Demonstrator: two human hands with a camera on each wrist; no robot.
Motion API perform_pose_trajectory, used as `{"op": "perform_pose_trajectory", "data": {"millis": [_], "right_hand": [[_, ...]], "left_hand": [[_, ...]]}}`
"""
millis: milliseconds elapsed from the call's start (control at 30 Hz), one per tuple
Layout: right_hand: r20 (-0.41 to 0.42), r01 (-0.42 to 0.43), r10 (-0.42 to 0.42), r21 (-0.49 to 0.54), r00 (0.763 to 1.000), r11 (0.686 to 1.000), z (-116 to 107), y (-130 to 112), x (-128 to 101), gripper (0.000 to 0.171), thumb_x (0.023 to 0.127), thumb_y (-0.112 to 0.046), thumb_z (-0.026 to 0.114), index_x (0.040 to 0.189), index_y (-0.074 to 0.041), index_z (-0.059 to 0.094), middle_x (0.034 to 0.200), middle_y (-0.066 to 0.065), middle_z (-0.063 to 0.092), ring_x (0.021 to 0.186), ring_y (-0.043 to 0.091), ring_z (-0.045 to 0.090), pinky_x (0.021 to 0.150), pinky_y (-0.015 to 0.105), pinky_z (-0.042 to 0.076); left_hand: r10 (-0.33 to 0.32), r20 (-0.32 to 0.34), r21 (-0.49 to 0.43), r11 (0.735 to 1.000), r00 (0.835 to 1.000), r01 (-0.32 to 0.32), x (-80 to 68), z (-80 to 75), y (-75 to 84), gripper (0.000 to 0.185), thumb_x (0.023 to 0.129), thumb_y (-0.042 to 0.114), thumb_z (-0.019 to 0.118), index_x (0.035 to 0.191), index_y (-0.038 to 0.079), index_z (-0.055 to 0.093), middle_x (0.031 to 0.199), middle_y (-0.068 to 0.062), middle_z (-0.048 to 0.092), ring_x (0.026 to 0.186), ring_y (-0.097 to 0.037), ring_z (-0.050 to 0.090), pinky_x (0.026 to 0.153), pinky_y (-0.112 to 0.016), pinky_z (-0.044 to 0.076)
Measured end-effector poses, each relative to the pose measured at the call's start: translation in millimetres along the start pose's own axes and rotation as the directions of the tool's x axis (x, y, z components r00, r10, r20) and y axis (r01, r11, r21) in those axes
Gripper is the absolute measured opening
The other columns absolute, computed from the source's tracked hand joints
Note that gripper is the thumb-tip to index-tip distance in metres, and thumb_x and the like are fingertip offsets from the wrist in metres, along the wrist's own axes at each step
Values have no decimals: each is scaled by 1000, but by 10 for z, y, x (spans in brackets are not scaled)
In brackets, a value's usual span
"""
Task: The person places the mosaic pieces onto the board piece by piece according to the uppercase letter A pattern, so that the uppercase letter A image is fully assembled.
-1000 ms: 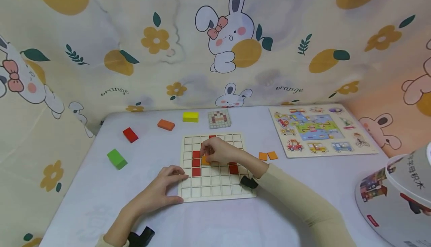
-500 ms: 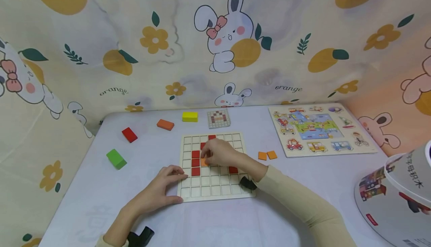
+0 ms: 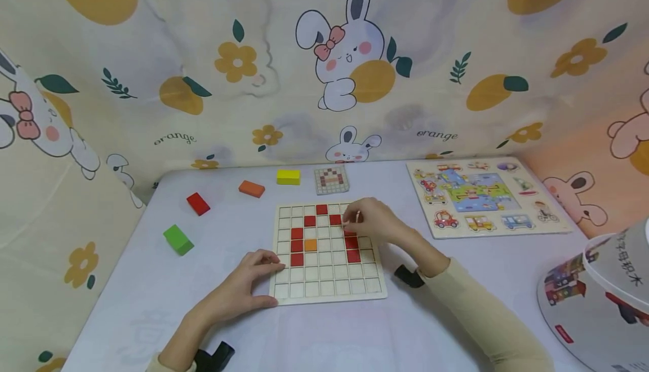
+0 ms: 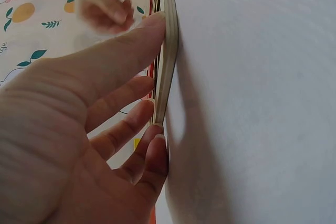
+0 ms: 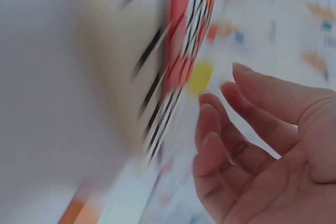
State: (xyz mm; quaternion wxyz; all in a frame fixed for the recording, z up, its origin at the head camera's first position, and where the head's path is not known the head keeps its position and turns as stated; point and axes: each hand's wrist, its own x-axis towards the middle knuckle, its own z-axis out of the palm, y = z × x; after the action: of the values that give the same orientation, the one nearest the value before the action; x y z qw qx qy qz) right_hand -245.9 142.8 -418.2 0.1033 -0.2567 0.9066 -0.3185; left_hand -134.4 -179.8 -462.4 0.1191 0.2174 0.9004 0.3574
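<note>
A wooden grid board [image 3: 324, 287] lies mid-table with several red tiles [image 3: 296, 246] and one orange tile [image 3: 310, 244] set in its cells. My left hand [image 3: 248, 282] rests at the board's front left corner, thumb and fingertips pressed against its edge [image 4: 168, 51]. My right hand [image 3: 356, 220] hovers over the board's upper right cells, fingers loosely curled and holding nothing. In the blurred right wrist view those fingers [image 5: 252, 145] stand apart from the board [image 5: 173, 77].
A small pattern card [image 3: 331, 180] lies behind the board. Yellow [image 3: 288, 176], orange [image 3: 252, 189], red [image 3: 198, 203] and green [image 3: 177, 240] blocks sit at the back left. A vehicle puzzle [image 3: 481, 194] lies at the right and a round tub [image 3: 598, 299] at the front right.
My right hand let go of the orange tile in the board's third column and moved right and back, off it. The left hand has stayed put.
</note>
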Motion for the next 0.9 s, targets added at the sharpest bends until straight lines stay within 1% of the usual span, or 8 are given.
{"op": "perform_pose_trajectory", "data": {"millis": [167,267,333,467,600,767,833,900], "right_hand": [[-12,-52,53,45,999,998,-269,486,-330,18,83,-4,77,100,-1,71,88,5,64,70,16,53,61,30,45],[-10,-68,69,52,998,996,-332,679,-472,22,80,-2,79,101,-1,71,92,7,65,70,17,50,61,29,44],[-6,-62,63,60,998,996,-347,749,-542,23,79,-1,80,101,0,71,92,7,65,72,18,51,64,29,45],[2,-57,56,53,998,997,-348,804,-602,25,78,2,80,102,-1,70,91,5,63,78,21,52,69,30,45],[6,-66,66,37,998,997,-343,783,-617,27,78,5,79,103,-1,69,90,5,62,81,22,52,72,33,45],[11,-89,88,18,996,996,-338,755,-621,26,78,3,80,101,-3,69,91,4,62,83,22,52,75,36,45],[8,-89,88,17,996,996,-338,755,-619,24,78,3,80,98,-4,69,90,3,61,82,21,52,74,35,45],[3,-84,84,34,996,996,-337,761,-610,19,80,2,79,94,-5,68,86,2,61,77,19,52,70,32,46]], "left_hand": [[-15,5,-1,1000,1000,15,-2,-3,12,63,77,22,87,134,13,63,133,6,47,127,-19,38,107,-49,41],[-14,5,-4,1000,1000,14,-1,-5,18,63,77,22,87,134,13,63,134,6,47,127,-19,38,107,-50,40],[-9,3,0,1000,1000,9,0,-3,19,62,77,23,87,134,13,63,134,5,47,127,-20,38,107,-50,40],[1,0,0,1000,1000,-1,-1,4,16,62,78,25,87,134,13,63,134,4,48,127,-21,39,106,-51,40],[9,-5,3,1000,1000,-9,-10,8,11,62,78,25,86,134,13,63,133,4,48,126,-21,39,106,-52,40],[14,-13,12,1000,1000,-14,-16,8,5,62,78,24,87,134,13,64,133,4,48,126,-20,39,105,-50,41],[15,-14,13,1000,1000,-15,-14,8,6,62,78,24,87,134,13,64,133,4,48,125,-20,39,105,-50,41],[17,-15,17,1000,1000,-17,-12,7,9,62,78,24,87,134,13,63,133,4,48,125,-20,39,105,-49,42]]}}
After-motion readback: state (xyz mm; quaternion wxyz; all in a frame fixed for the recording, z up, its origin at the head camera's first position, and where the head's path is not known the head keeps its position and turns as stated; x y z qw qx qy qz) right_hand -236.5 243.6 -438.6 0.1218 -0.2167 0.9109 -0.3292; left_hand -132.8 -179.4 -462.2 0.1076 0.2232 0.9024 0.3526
